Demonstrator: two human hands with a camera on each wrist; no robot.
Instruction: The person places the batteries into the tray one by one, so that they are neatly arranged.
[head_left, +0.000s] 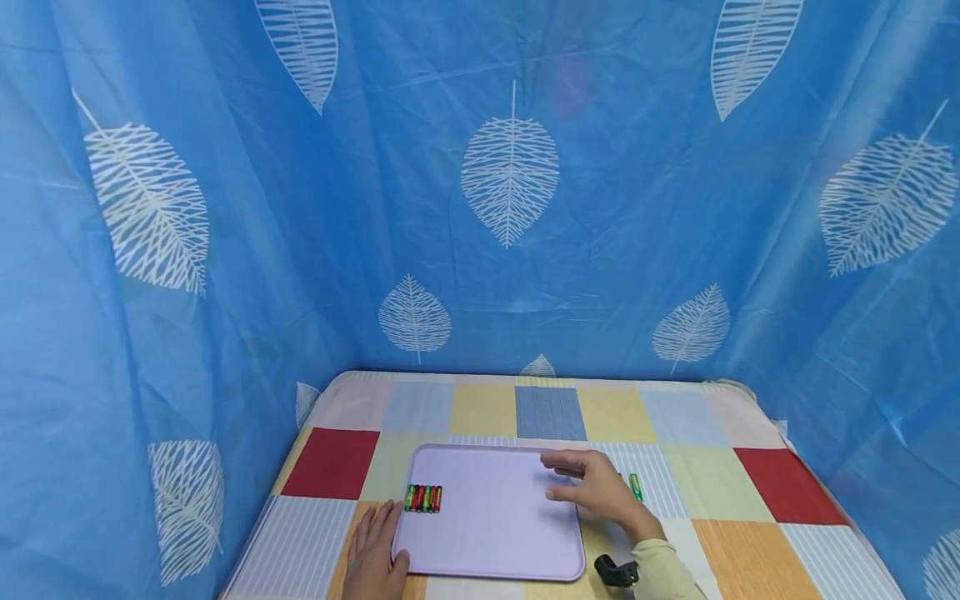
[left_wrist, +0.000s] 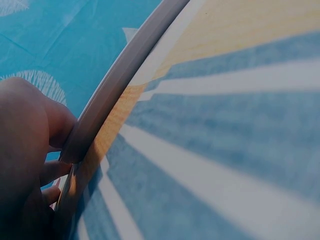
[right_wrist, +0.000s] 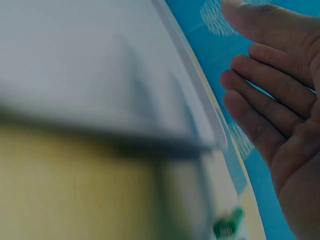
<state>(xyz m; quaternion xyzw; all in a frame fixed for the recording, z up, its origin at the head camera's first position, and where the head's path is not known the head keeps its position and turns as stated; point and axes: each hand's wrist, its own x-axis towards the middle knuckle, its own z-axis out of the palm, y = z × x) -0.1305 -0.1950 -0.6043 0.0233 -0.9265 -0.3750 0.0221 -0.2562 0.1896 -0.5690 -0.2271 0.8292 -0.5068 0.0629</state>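
The slim green cylindrical battery [head_left: 636, 487] lies on the patchwork cloth [head_left: 750, 558], outside the tray and just to the right of the right hand [head_left: 592, 486]. Its long axis runs mostly away from us, with a small slant. The relation that matters most, we judge, is this one: the right hand is much nearer to the battery than the left, but its fingertips point to the left, so the battery lies on the back side of this hand, and its axis goes across the direction of the fingers.

We see the right hand in the air above the right part of the pale lavender rectangular tray [head_left: 491, 533]. Its thumb stands apart from the fingers, the fingers are side by side with thin gaps, and nothing is between them.

Inside the tray, near its left wall, we find a neat row of red and green cylindrical batteries [head_left: 423, 498], side by side, their long axes also running near to far. They are well apart from the right fingertips, and closer to the left hand [head_left: 373, 557]. This hand lies at the near left corner of the tray, its fingers extended along the outside and its thumb touching the rim.

Around the right wrist we notice a beige sleeve [head_left: 663, 571] and, beside it, a black strap-like device [head_left: 617, 572]. Behind the table hangs a blue curtain with white leaves [head_left: 600, 250].
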